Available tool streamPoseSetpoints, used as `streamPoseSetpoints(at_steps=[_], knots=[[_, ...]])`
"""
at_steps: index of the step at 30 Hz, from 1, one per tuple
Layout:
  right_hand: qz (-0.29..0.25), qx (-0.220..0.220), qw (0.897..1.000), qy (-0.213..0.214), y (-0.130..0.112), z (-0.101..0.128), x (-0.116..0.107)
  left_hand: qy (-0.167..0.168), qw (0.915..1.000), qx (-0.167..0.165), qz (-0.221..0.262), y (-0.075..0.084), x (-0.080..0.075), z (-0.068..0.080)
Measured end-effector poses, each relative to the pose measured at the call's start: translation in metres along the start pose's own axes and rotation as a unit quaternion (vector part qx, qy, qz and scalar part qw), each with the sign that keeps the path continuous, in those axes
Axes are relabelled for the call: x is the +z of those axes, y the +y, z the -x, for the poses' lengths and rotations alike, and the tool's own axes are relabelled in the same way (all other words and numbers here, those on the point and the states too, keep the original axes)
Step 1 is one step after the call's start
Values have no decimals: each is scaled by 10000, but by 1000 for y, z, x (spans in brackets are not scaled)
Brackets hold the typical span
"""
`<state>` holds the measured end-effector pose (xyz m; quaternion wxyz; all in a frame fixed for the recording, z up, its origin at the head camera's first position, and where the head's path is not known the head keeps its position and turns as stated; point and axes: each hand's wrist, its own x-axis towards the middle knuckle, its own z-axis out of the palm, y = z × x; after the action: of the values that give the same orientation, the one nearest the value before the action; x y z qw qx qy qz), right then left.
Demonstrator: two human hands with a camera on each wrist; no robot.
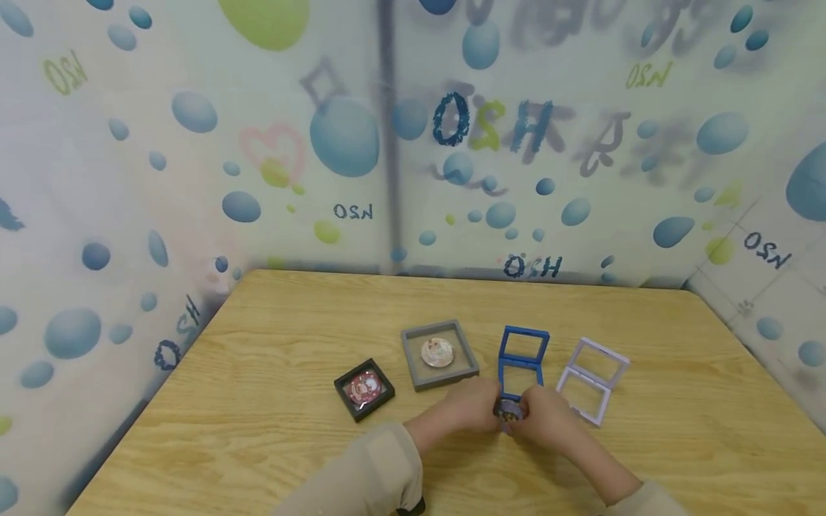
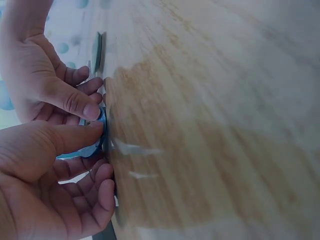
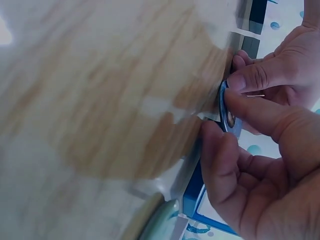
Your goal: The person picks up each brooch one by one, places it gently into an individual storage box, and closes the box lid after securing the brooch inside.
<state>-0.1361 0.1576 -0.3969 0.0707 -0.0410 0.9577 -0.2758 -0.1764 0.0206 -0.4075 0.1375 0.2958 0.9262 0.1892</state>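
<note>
Between both hands is a small round badge point(image 1: 509, 411) with a purplish-blue edge and a dark, goldish middle. My left hand point(image 1: 474, 403) pinches its left side, thumb over the rim in the left wrist view. My right hand point(image 1: 545, 416) pinches the other side, and in the right wrist view the badge point(image 3: 229, 111) stands on edge between the thumbs. Just beyond the hands lies a blue hinged display frame point(image 1: 524, 331), opened out, its near edge close to the fingers. The badge's face is partly hidden by the fingers.
Right of the blue frame lies an opened lilac display frame point(image 1: 606, 352). To the left are a grey frame point(image 1: 411, 362) with a pale round badge point(image 1: 437, 352) and a black frame point(image 1: 383, 374) with a red badge point(image 1: 364, 389). All rest on a wooden table point(image 1: 271, 373).
</note>
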Motion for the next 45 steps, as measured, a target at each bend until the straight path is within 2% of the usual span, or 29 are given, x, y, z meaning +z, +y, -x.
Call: streamPoseSetpoints(at_steps=[11, 14, 19, 23, 27, 31, 35, 39, 45], knots=[[-131, -83, 9998, 142, 4, -3, 2, 211, 9998, 32, -39, -1, 2, 0], [-279, -136, 9995, 72, 6, -3, 0, 239, 9995, -7, 193, -1, 2, 0], [-773, -52, 9968, -196, 10, -3, -7, 214, 9943, -176, 1034, 0, -2, -1], [-1157, 87, 9931, -157, 13, -6, -13, 550, 9832, -254, 1722, 1, -4, -5], [-1299, 233, 9912, 96, 14, -11, -18, 1097, 9733, -323, 1990, 1, -4, -11], [-1325, 378, 9900, 308, 17, -17, -20, 1454, 9677, -383, 2024, 2, -4, -19], [-1284, 422, 9901, 389, 21, -24, -21, 1530, 9658, -531, 2025, 4, -4, -25], [-1135, 550, 9913, 388, 25, -29, -21, 1476, 9692, -689, 1849, 6, -2, -32], [-862, 678, 9932, 401, 29, -31, -22, 1500, 9773, -727, 1312, 9, 1, -39]])
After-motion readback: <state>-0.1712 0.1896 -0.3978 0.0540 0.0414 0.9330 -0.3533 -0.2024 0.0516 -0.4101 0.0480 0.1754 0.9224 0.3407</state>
